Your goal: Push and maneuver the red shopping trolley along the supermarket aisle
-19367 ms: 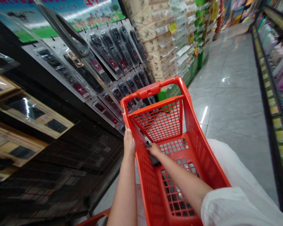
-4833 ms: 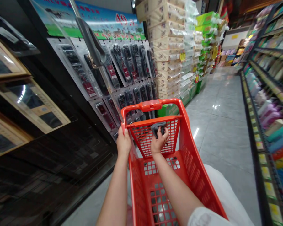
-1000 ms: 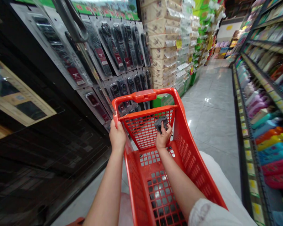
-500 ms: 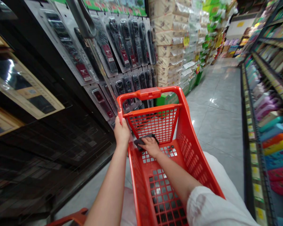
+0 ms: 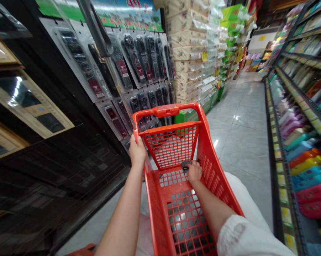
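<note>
A red plastic shopping cart (image 5: 216, 167) with mesh walls stands in front of me in a shop aisle. My left hand (image 5: 137, 152) is closed round the cart's left rim near the top corner. My right hand (image 5: 194, 171) reaches inside the cart and presses a dark grey cloth (image 5: 185, 164) against the lower right corner, where the far wall meets the floor grid. Most of the cloth is hidden under my fingers. My white sleeve (image 5: 246, 238) shows at the bottom right.
Packaged black items hang on a display board (image 5: 139, 67) to the left, behind a glass door with a grey handle (image 5: 96, 30). Stacked boxes (image 5: 189, 53) line the left further on. Shelves of colourful goods (image 5: 304, 142) run along the right. Grey tiled floor (image 5: 246, 135) stretches ahead.
My right hand has moved the cloth from the upper far wall down to the left floor corner, then across to the lower right corner. My left hand has stayed on the rim.
</note>
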Tool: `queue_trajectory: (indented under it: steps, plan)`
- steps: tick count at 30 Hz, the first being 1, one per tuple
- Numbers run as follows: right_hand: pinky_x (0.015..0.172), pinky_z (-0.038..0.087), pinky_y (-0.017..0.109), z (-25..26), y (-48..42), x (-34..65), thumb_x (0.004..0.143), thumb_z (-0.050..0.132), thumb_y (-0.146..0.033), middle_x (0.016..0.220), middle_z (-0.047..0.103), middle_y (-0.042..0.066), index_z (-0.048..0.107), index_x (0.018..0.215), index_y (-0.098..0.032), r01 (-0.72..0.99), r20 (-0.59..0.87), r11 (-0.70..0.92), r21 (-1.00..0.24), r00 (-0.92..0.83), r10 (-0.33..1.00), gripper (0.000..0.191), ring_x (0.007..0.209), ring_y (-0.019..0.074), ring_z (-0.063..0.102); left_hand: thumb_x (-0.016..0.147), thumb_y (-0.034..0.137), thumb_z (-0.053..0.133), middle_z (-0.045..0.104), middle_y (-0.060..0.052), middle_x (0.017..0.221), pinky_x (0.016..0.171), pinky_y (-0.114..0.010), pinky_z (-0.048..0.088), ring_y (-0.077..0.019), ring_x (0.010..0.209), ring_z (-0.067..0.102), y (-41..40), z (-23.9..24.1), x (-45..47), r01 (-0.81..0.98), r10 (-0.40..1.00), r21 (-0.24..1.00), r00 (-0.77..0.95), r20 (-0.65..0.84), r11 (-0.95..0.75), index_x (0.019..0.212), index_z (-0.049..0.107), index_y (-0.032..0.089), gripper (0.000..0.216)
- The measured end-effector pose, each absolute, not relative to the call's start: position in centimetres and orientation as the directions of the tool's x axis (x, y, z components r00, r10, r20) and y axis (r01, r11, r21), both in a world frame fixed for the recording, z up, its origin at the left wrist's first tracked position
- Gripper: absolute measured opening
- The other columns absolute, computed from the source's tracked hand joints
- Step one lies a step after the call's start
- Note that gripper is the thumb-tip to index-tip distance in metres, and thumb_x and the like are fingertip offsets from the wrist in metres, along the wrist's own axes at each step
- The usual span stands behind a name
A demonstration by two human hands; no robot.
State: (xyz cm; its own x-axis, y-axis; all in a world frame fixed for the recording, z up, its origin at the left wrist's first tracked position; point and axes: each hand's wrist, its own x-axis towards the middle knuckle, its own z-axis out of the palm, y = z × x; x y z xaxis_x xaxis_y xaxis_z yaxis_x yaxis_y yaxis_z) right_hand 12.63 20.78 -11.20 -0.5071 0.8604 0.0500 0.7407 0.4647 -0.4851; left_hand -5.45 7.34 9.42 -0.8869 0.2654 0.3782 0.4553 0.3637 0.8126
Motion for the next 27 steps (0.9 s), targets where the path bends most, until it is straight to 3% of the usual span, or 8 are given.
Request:
queue_trajectory:
  steps: [2, 5, 8, 11, 15, 19, 24, 27]
  plan:
    - [0.086, 0.038, 0.046, -11.0, 19.5, 11.9, 0.089, 0.036, -0.007, 0.121, 0.059, 0.017, 0.074, 0.110, -0.020, 0.752, 0.031, 0.456, -0.476, -0.503, 0.863, 0.045, 0.110, 0.0326, 0.050, 0.094, 0.031, 0.038, 0.069, -0.011, 0.115, 0.101, -0.039, 0.045, -0.0277, 0.116, 0.061, 7.4, 9.5, -5.4, 0.453, 0.265, 0.814, -0.888, 0.376, 0.363, 0.121, 0.059, 0.019, 0.037]
    - [0.087, 0.038, 0.042, -10.6, 15.6, 9.7, 0.086, 0.045, -0.008, 0.116, 0.063, 0.011, 0.072, 0.115, -0.028, 0.656, 0.002, 0.584, -0.478, -0.664, 0.748, 0.044, 0.108, 0.0282, 0.052, 0.093, 0.031, 0.039, 0.068, -0.011, 0.116, 0.103, -0.039, 0.044, -0.0275, 0.119, 0.059, 7.5, 9.4, -5.3, 0.440, 0.251, 0.825, -0.895, 0.370, 0.355, 0.121, 0.059, 0.019, 0.037]
    - [0.089, 0.038, 0.037, -10.1, 12.5, 8.1, 0.085, 0.053, -0.016, 0.117, 0.063, 0.006, 0.069, 0.119, -0.038, 0.399, -0.011, 0.792, -0.462, -0.896, 0.445, 0.043, 0.110, 0.0245, 0.051, 0.093, 0.031, 0.039, 0.069, -0.009, 0.115, 0.102, -0.037, 0.045, -0.0261, 0.117, 0.060, 7.3, 9.3, -5.3, 0.443, 0.237, 0.832, -0.894, 0.381, 0.333, 0.120, 0.060, 0.021, 0.035]
    - [0.092, 0.038, 0.039, -9.8, 12.8, 8.8, 0.089, 0.050, -0.022, 0.120, 0.061, 0.007, 0.060, 0.131, -0.039, 0.210, -0.056, 0.899, -0.385, -0.977, 0.204, 0.047, 0.113, 0.0255, 0.049, 0.093, 0.032, 0.039, 0.070, -0.009, 0.113, 0.100, -0.037, 0.046, -0.0260, 0.114, 0.062, 6.8, 9.2, -5.3, 0.452, 0.239, 0.825, -0.890, 0.389, 0.339, 0.119, 0.060, 0.021, 0.035]
    - [0.094, 0.036, 0.042, -10.1, 15.7, 11.1, 0.092, 0.042, -0.016, 0.125, 0.059, 0.009, 0.056, 0.135, -0.039, 0.436, -0.053, 0.849, -0.299, -0.896, 0.442, 0.051, 0.117, 0.0267, 0.048, 0.094, 0.033, 0.039, 0.069, -0.011, 0.116, 0.100, -0.039, 0.046, -0.0274, 0.115, 0.062, 6.2, 9.1, -5.4, 0.456, 0.245, 0.814, -0.888, 0.389, 0.359, 0.120, 0.060, 0.020, 0.037]
    - [0.092, 0.038, 0.043, -10.2, 14.9, 9.6, 0.092, 0.047, -0.021, 0.123, 0.060, 0.013, 0.060, 0.131, -0.029, 0.604, -0.066, 0.731, -0.317, -0.784, 0.618, 0.042, 0.116, 0.0293, 0.050, 0.094, 0.033, 0.039, 0.069, -0.010, 0.119, 0.100, -0.039, 0.045, -0.0273, 0.116, 0.061, 6.6, 9.0, -5.5, 0.443, 0.250, 0.823, -0.894, 0.373, 0.355, 0.126, 0.058, 0.021, 0.039]
    - [0.093, 0.041, 0.039, -9.6, 10.6, 5.4, 0.091, 0.056, -0.033, 0.119, 0.065, 0.015, 0.067, 0.118, -0.021, 0.622, -0.225, 0.422, -0.659, -0.699, 0.679, 0.031, 0.117, 0.0281, 0.055, 0.094, 0.034, 0.040, 0.068, -0.009, 0.122, 0.102, -0.037, 0.044, -0.0256, 0.120, 0.059, 7.4, 8.9, -5.6, 0.437, 0.248, 0.829, -0.896, 0.368, 0.349, 0.128, 0.058, 0.022, 0.040]
    - [0.086, 0.046, 0.032, -9.4, 8.9, 4.7, 0.093, 0.054, -0.035, 0.107, 0.071, 0.010, 0.070, 0.107, -0.021, 0.580, -0.314, 0.267, -0.770, -0.708, 0.633, 0.026, 0.104, 0.0232, 0.063, 0.094, 0.034, 0.039, 0.068, -0.010, 0.123, 0.102, -0.038, 0.044, -0.0258, 0.118, 0.060, 7.6, 8.9, -5.6, 0.432, 0.242, 0.833, -0.899, 0.365, 0.346, 0.129, 0.057, 0.021, 0.041]
